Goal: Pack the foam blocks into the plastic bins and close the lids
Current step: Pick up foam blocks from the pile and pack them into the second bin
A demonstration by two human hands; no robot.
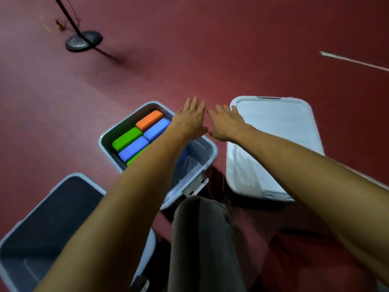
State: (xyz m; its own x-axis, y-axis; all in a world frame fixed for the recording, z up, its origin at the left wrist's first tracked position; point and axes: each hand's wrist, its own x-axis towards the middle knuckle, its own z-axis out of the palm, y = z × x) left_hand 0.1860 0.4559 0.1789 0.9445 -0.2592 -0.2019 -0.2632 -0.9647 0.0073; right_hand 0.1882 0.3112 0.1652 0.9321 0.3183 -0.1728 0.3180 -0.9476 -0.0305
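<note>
Orange, green and blue rectangular foam blocks (128, 138) lie packed in the open grey plastic bin (199, 159) on the red floor (210, 49). Our left hand (190, 121) and right hand (226, 125) reach out flat, fingers straight, grasping nothing, between it and the lidded grey plastic bin (273, 133). An empty grey plastic bin (42, 218) lies nearer, left.

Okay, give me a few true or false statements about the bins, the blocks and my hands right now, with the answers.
1. The middle bin holds an orange block. True.
2. The near left bin is full of blocks. False: no blocks show in it.
3. The left hand grips a blue block. False: its fingers are straight and hold nothing.
4. The right hand is open and holds nothing. True.
5. The middle bin has its lid on. False: it stands open.
</note>
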